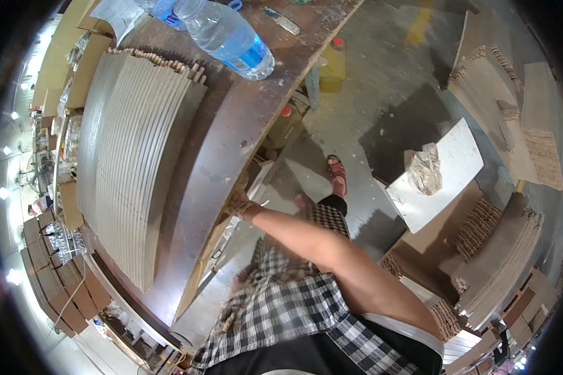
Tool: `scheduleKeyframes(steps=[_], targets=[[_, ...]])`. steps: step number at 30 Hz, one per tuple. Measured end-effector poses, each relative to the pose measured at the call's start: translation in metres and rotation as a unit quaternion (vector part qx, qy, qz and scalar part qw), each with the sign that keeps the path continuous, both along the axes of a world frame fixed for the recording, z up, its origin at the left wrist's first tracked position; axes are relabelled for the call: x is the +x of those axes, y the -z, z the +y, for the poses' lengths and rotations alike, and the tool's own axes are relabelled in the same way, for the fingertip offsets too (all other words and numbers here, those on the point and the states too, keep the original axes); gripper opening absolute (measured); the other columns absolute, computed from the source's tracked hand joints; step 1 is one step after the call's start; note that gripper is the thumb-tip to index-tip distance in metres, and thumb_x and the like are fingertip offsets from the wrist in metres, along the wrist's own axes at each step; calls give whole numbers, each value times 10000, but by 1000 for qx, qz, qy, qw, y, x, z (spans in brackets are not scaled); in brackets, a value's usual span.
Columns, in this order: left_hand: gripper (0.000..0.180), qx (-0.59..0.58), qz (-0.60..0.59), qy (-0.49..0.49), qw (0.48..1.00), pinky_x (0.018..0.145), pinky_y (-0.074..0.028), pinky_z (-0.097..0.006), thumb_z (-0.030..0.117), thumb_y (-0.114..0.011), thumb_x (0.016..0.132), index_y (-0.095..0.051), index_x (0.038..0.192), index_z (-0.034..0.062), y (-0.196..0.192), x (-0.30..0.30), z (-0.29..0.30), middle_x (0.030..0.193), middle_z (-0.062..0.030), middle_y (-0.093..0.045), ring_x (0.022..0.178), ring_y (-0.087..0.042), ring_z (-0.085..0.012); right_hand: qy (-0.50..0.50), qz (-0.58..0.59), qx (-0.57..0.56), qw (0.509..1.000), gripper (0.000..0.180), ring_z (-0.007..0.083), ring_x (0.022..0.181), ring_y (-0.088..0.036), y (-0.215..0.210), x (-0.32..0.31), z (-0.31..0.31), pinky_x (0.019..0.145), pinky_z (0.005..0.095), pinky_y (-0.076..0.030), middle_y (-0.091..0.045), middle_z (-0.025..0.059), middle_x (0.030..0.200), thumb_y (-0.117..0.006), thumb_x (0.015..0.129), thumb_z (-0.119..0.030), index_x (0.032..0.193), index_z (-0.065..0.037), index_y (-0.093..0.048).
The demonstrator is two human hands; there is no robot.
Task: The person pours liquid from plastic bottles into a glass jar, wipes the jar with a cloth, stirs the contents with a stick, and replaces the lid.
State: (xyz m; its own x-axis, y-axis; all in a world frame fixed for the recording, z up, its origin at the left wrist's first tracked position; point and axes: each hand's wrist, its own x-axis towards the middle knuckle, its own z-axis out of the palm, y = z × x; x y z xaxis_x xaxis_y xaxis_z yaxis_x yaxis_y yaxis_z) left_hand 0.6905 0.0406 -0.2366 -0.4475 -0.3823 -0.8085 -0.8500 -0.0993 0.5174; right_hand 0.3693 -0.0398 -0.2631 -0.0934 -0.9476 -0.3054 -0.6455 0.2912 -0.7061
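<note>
Right hand (239, 204) rests at the bench (231, 131) edge; grip state cannot be told. Nearby stack of boards (131, 156) runs lengthwise away from the person.

Right hand (238, 203) at the bench (231, 125) edge: fingers reach under the top, so grip and whatever it touches can't be told. Left hand out of view. Bottle (228, 34) neck is cut by the top edge; a second bottle (162, 11) behind it mostly hidden. Left shelves (50, 187) overexposed and too small to read. Far foot hidden behind the checked skirt (281, 300). Board stack (500, 269) runs into the dark rim.
</note>
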Motion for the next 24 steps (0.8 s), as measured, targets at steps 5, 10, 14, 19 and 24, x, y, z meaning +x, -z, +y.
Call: scheduleKeyframes(steps=[5, 10, 14, 19, 24], targets=[[361, 103, -17, -223, 969, 868, -518, -302, 83, -568, 970, -549, 1315, -21, -110, -119, 12, 1170, -106, -653, 1006, -625, -188, 2, 39, 28, 999, 472, 313, 1100, -595, 24, 3, -34, 912, 469, -468, -610, 171, 1227, -448, 979, -384, 1307, -56, -538], [353, 44, 85, -195, 976, 960, -450, -280, 163, -587, 979, -586, 1294, 3, -93, -73, 16, 1192, -81, -654, 1090, -588, -155, -5, 62, 64, 996, 461, 309, 1057, -610, 40, 9, -37, 891, 445, -481, -626, 163, 1191, -478, 970, -387, 1282, -58, -559], [351, 20, 24, -177, 984, 945, -460, -289, 195, -600, 975, -605, 1285, 29, -114, -89, 12, 1198, -68, -665, 1084, -593, -145, -17, 75, 98, 992, 452, 305, 1022, -622, 52, 0, -27, 875, 425, -491, -639, 157, 1163, -502, 962, -390, 1262, -60, -575], [333, 42, 90, -179, 979, 940, -477, -292, 160, -568, 997, -583, 1292, 7, -146, -128, 0, 1206, -86, -659, 1114, -600, -163, -23, 82, 150, 985, 441, 300, 979, -637, 47, -41, 4, 854, 401, -504, -655, 149, 1127, -532, 952, -393, 1238, -63, -596], [328, 71, 143, -181, 970, 937, -491, -295, 97, -562, 990, -574, 1303, 2, -206, -195, -21, 1209, -94, -654, 1079, -612, -163, -56, 49, 219, 973, 430, 295, 937, -652, 14, -96, 67, 834, 377, -517, -671, 141, 1092, -562, 943, -396, 1213, -65, -617]])
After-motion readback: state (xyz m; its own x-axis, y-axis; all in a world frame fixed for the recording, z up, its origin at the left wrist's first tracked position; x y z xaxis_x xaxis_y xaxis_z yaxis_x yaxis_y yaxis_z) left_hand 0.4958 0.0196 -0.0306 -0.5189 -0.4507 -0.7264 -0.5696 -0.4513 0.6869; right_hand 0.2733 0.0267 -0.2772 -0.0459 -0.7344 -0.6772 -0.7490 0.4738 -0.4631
